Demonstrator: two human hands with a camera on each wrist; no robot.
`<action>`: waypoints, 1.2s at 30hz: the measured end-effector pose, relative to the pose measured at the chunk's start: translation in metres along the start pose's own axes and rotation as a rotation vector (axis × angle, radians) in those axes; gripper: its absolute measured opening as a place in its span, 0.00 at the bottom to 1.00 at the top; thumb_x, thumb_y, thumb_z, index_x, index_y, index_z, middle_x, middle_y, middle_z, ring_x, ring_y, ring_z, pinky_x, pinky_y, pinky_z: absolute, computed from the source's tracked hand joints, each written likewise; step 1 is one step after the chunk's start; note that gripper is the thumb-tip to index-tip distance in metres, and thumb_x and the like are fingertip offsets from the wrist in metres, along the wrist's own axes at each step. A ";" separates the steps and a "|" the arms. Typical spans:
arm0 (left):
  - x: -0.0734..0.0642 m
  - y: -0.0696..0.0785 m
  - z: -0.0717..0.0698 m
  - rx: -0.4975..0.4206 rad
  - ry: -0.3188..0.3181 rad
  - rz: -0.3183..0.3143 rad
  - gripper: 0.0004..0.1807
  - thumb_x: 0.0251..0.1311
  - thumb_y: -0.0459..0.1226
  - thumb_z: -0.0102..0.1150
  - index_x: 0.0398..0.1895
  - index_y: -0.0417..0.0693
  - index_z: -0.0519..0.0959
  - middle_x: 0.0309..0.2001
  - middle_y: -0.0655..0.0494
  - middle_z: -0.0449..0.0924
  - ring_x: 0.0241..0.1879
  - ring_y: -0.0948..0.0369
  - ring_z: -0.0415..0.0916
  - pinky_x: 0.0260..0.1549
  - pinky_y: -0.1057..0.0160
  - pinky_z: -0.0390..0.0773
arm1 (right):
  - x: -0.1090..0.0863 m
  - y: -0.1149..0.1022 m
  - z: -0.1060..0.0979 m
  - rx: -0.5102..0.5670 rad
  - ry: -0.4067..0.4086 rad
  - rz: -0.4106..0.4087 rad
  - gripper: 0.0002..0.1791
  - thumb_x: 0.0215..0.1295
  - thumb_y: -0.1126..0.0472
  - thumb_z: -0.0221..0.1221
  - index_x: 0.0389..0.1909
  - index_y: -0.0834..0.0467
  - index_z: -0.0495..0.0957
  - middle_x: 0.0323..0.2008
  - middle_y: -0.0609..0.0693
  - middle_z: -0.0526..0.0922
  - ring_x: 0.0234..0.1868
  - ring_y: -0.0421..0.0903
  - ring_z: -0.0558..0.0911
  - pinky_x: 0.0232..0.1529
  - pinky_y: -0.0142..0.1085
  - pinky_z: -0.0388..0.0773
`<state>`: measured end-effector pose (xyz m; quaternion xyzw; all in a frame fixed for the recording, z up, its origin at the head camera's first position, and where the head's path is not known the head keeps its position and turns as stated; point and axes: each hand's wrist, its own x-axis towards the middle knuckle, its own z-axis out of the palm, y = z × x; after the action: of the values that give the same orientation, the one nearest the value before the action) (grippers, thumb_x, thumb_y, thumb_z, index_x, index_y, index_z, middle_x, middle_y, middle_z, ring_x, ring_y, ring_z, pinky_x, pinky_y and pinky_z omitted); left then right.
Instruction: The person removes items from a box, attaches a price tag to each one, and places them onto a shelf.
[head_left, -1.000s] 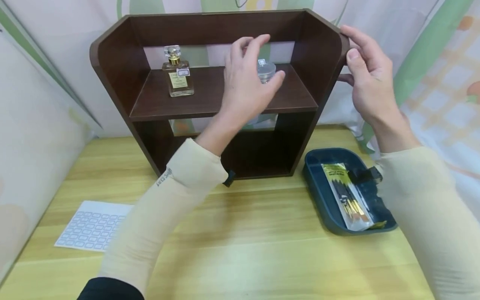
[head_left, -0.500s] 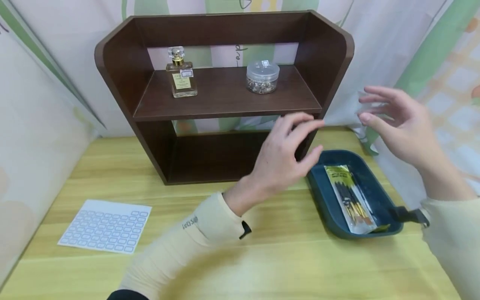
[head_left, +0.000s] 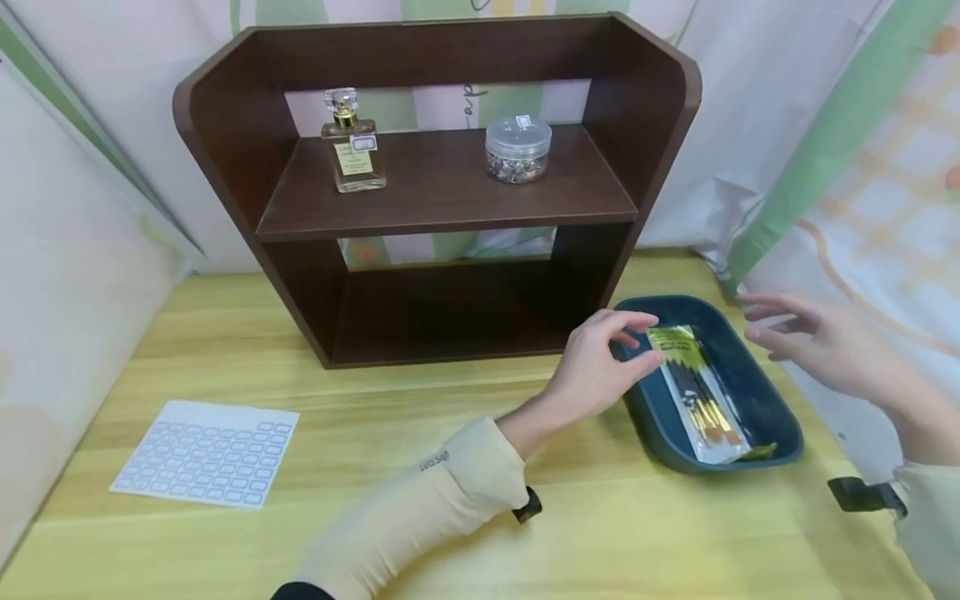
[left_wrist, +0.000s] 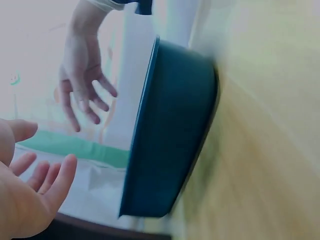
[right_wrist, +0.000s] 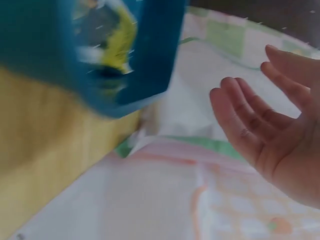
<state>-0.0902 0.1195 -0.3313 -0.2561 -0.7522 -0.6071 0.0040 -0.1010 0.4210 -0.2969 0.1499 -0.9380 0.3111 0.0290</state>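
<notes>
Blue tray (head_left: 756,392) on our desk (head_left: 660,533), a packet of brushes (head_left: 699,396) lying inside.
We have our left hand (head_left: 597,361) just beside the tray and our right hand (head_left: 836,343) near its other side, both holding nothing, fingers loosely bent; behind, a brown shelf (head_left: 427,171) carries a perfume bottle (head_left: 356,156) and a clear jar (head_left: 518,150), and well to the left lies a sheet of labels (head_left: 206,454).

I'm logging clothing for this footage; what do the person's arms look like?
The left sleeve and right sleeve are cream, the left with dark lettering near its cuff and black fabric behind it. Each cuff has a black fitting. Left grip and right grip are bare.
</notes>
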 end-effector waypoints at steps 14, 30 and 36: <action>0.022 0.009 0.064 -0.622 -0.018 -0.526 0.21 0.61 0.21 0.63 0.56 0.43 0.80 0.40 0.60 0.76 0.36 0.63 0.82 0.31 0.61 0.87 | -0.018 0.046 0.011 0.107 -0.279 0.266 0.30 0.78 0.57 0.54 0.73 0.65 0.59 0.55 0.76 0.76 0.41 0.49 0.86 0.34 0.45 0.87; 0.061 -0.010 0.118 -0.769 0.092 -0.837 0.23 0.61 0.21 0.58 0.60 0.38 0.77 0.53 0.39 0.80 0.59 0.42 0.76 0.49 0.43 0.82 | -0.022 0.055 0.006 0.183 -0.291 0.351 0.31 0.77 0.55 0.55 0.75 0.56 0.60 0.56 0.74 0.77 0.42 0.49 0.84 0.33 0.45 0.86; 0.069 -0.021 0.130 -0.777 0.141 -0.896 0.24 0.62 0.22 0.59 0.63 0.37 0.75 0.58 0.39 0.76 0.61 0.37 0.72 0.50 0.37 0.79 | -0.020 0.049 0.005 0.203 -0.294 0.385 0.30 0.77 0.57 0.55 0.75 0.58 0.59 0.55 0.72 0.79 0.39 0.49 0.84 0.32 0.46 0.86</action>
<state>-0.1192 0.2617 -0.3628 0.1443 -0.5079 -0.7958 -0.2966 -0.0966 0.4606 -0.3321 0.0143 -0.9073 0.3785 -0.1825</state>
